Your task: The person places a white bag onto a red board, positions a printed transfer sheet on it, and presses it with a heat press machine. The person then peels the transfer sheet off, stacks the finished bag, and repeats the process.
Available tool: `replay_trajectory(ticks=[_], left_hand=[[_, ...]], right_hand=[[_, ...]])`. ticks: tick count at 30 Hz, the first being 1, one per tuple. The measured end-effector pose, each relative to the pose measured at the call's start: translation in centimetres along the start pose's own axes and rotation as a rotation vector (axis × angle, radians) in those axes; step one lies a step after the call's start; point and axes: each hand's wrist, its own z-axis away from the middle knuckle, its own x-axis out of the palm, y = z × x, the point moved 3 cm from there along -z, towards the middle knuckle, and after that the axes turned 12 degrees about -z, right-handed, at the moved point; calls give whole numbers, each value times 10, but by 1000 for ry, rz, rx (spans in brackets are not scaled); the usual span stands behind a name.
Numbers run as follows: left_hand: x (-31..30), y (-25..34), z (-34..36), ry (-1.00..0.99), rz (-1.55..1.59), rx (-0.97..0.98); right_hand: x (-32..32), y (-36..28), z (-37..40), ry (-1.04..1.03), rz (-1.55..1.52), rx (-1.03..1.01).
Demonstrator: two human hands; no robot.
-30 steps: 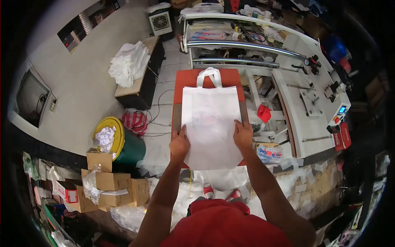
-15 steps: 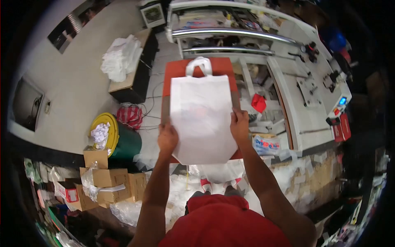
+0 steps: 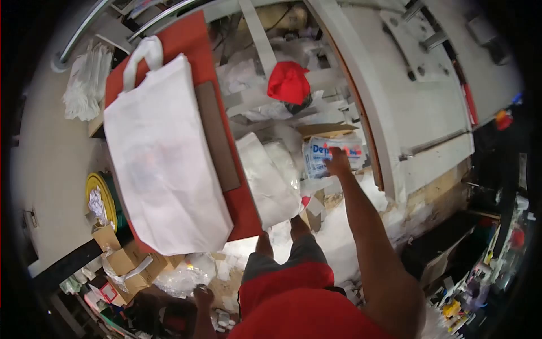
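Right hand point(image 3: 337, 163) is out at arm's length, down on the printed packet point(image 3: 319, 153) on the floor, right of the red bench point(image 3: 195, 39). Fingertips touch the packet's right-hand part. The hand covers the contact, so I can't tell if the grip is closed on it or just resting there.

Packet print: blue "Dep" is readable, with red letters after it half under my hand and not legible. There is small print below, too fine to read. A brown cardboard flap point(image 3: 324, 130) sits just above the packet.

Left hand point(image 3: 202, 294) hangs low by my hip, near the bottom edge. It is dark and small in the frame, so its grip state is unreadable, and I see nothing in it.

White bag point(image 3: 164, 152) lies flat on the red bench, with the handle loop point(image 3: 141, 53) at the far end and the near corner overhanging the bench edge. No print is readable on it. A grey-brown strip point(image 3: 217, 135) runs along the bag's right side.

Around it:
- Clear-wrapped white bundle point(image 3: 271, 175) between the bench and the packet.
- Red cloth point(image 3: 289, 82) on the white frame beyond it.
- Yellow-lidded drum point(image 3: 101, 198) left of the bench, with crumpled white scrap on top.
- Cardboard boxes point(image 3: 121, 257) near the drum. One has a red label, text too small to read.
- Stack of white bags point(image 3: 84, 85) at far left.
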Motion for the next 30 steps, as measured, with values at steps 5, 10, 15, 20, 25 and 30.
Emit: replay_trajectory(ticks=[5, 10, 15, 20, 25, 30], left_hand=[[60, 38, 44, -423, 77, 55], [-6, 142, 29, -504, 201, 10], [-32, 202, -6, -514, 286, 62], [-42, 232, -28, -499, 406, 196], [-44, 214, -22, -536, 403, 193], [-32, 205, -21, -444, 350, 370]], right_hand=[[9, -7, -49, -184, 266, 138], [0, 16, -62, -311, 248, 78], [-7, 43, -58, -431, -29, 117], [-9, 8, -47, -320, 351, 138], [-17, 14, -61, -205, 292, 85], [-57, -18, -48, 26, 134, -96]])
